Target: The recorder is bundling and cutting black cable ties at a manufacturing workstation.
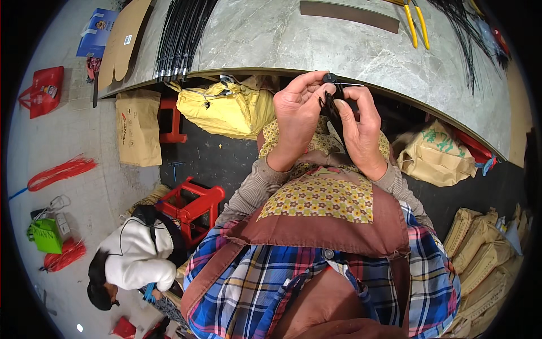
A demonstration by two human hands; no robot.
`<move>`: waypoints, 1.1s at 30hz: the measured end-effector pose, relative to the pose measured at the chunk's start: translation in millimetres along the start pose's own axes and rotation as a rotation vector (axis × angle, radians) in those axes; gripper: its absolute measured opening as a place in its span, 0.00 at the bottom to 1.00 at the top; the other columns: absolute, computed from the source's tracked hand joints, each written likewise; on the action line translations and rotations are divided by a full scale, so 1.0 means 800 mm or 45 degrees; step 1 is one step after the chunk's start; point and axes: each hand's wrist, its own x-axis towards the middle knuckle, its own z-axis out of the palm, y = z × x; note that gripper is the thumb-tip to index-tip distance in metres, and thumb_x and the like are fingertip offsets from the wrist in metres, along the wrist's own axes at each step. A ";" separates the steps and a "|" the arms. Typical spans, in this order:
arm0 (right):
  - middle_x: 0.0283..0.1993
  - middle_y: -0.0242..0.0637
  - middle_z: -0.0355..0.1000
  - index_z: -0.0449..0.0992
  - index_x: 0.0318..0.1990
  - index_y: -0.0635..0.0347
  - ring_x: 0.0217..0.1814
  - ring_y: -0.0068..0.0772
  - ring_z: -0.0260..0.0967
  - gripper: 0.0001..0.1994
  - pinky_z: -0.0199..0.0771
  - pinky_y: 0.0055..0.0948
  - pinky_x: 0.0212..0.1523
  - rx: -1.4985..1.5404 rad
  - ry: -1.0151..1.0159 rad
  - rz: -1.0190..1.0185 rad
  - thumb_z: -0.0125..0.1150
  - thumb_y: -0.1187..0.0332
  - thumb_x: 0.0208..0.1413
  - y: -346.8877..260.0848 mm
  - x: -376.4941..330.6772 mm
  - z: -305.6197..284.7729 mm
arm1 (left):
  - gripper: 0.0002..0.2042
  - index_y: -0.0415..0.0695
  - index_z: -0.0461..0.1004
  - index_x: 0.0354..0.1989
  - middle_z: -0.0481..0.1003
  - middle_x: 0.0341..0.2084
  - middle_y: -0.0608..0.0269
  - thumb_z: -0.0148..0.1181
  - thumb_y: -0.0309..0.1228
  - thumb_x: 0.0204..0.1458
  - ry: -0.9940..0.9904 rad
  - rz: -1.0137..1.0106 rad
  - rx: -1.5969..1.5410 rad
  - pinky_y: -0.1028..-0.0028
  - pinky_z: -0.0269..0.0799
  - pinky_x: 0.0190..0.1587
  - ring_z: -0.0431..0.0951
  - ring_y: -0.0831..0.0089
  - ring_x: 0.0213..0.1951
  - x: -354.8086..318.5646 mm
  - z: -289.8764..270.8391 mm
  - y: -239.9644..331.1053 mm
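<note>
Well off to the left of the fingers, a bundle of black rods (pixel 180 37) lies on the grey marble counter (pixel 293 39), its metal-tipped ends at the counter's edge, and below them a yellow sack (pixel 226 107) sits under the counter beside a red stool (pixel 192 206). The left hand (pixel 296 116) is raised just below the counter's edge, its fingers (pixel 307 82) curled narrow and pinched on a small black round piece (pixel 329 78) at the top of a bundle of black strands (pixel 332 110). The strands hang down between the two hands. The right hand (pixel 361 127) sits just beside, touching the left, its fingers (pixel 351 95) closed tight on the same strands just under the round piece. Up and right of the fingers, yellow-handled pliers (pixel 416 22) rest on the counter, with loose black wires (pixel 466 34) beyond them.
</note>
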 end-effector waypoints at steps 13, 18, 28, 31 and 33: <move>0.43 0.33 0.73 0.74 0.42 0.63 0.42 0.22 0.67 0.08 0.68 0.21 0.45 0.468 -0.171 0.489 0.64 0.79 0.56 -0.004 0.016 -0.028 | 0.15 0.32 0.78 0.50 0.81 0.36 0.60 0.62 0.16 0.53 -0.113 -0.041 -0.014 0.87 0.70 0.34 0.73 0.83 0.29 0.009 -0.015 -0.005; 0.44 0.31 0.73 0.74 0.40 0.63 0.41 0.20 0.67 0.07 0.69 0.19 0.45 0.182 -0.076 0.073 0.65 0.79 0.57 0.003 0.011 -0.020 | 0.15 0.32 0.77 0.51 0.82 0.37 0.58 0.62 0.18 0.55 -0.258 -0.037 0.018 0.86 0.70 0.34 0.73 0.82 0.29 0.015 -0.025 -0.006; 0.43 0.33 0.72 0.74 0.44 0.63 0.42 0.21 0.68 0.10 0.70 0.19 0.47 0.414 -0.019 0.381 0.66 0.80 0.55 -0.016 0.016 -0.020 | 0.15 0.33 0.77 0.53 0.81 0.43 0.54 0.60 0.22 0.58 -0.304 -0.259 -0.309 0.84 0.72 0.40 0.76 0.79 0.35 0.027 -0.034 -0.012; 0.43 0.33 0.72 0.73 0.45 0.63 0.43 0.20 0.67 0.11 0.68 0.18 0.47 0.396 -0.019 0.398 0.65 0.80 0.57 -0.014 0.016 -0.018 | 0.14 0.33 0.77 0.53 0.81 0.44 0.53 0.58 0.21 0.59 -0.200 -0.238 -0.268 0.82 0.72 0.43 0.77 0.77 0.38 0.012 -0.023 -0.001; 0.44 0.32 0.71 0.73 0.47 0.62 0.43 0.20 0.65 0.11 0.67 0.18 0.46 0.382 -0.026 0.415 0.63 0.80 0.58 -0.012 0.016 -0.016 | 0.14 0.34 0.76 0.54 0.81 0.45 0.52 0.56 0.21 0.60 -0.089 -0.213 -0.224 0.81 0.72 0.46 0.77 0.76 0.40 0.002 -0.017 0.004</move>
